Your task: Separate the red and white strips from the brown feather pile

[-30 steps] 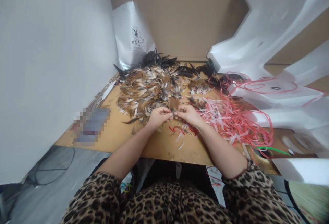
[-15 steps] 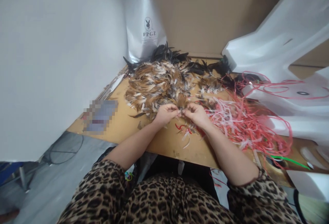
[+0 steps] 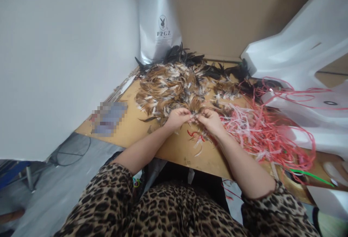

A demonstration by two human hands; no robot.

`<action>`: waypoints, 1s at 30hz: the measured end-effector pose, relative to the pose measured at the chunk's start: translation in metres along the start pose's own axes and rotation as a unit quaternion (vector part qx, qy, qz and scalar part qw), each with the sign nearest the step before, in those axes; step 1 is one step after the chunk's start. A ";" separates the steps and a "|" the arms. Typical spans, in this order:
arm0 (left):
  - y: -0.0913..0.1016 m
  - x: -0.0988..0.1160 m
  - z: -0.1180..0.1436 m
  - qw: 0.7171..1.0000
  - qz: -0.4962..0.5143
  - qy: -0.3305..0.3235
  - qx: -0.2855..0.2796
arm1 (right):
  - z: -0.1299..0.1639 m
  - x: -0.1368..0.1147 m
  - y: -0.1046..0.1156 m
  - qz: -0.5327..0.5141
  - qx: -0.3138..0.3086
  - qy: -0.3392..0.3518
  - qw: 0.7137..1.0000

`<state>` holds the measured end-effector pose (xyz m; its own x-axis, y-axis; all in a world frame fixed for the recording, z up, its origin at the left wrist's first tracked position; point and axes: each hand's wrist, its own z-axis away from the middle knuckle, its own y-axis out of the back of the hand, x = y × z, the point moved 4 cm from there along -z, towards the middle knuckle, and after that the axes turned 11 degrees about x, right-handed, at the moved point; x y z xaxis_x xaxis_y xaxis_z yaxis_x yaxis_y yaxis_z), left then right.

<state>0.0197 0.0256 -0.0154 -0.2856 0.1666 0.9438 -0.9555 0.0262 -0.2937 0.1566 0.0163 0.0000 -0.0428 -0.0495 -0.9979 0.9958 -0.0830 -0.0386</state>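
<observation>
Over the past second, the whole scene slides right and slightly up in the frame as the head camera swings left: the white PPGZ paper bag [image 3: 160,25] now stands at upper centre, and more grey floor shows at lower left. The left hand [image 3: 178,117] and right hand [image 3: 210,120] shift with it, rising toward mid-frame, fingertips pinched together on a small tuft of brown feathers [image 3: 193,107] at the near edge of the brown-and-white feather heap [image 3: 174,86].
</observation>
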 end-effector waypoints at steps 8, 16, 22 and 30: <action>0.000 0.004 0.000 0.999 -0.022 -0.007 -0.033 | 0.000 -0.003 0.002 0.045 -0.021 0.028 0.998; 0.001 0.006 0.001 0.999 -0.020 -0.022 -0.015 | -0.002 0.002 0.001 0.007 -0.024 0.030 0.999; -0.001 0.005 0.001 0.997 -0.045 -0.063 0.016 | 0.003 -0.011 0.001 0.030 0.016 0.092 0.995; -0.003 0.010 0.004 0.997 -0.034 -0.063 -0.026 | 0.000 0.000 0.002 -0.025 -0.035 0.033 0.998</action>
<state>0.0192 0.0230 -0.0043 -0.2302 0.0368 0.9724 -0.9689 0.0847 -0.2326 0.1591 0.0165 -0.0002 -0.0902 0.0193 -0.9957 0.9958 -0.0130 -0.0904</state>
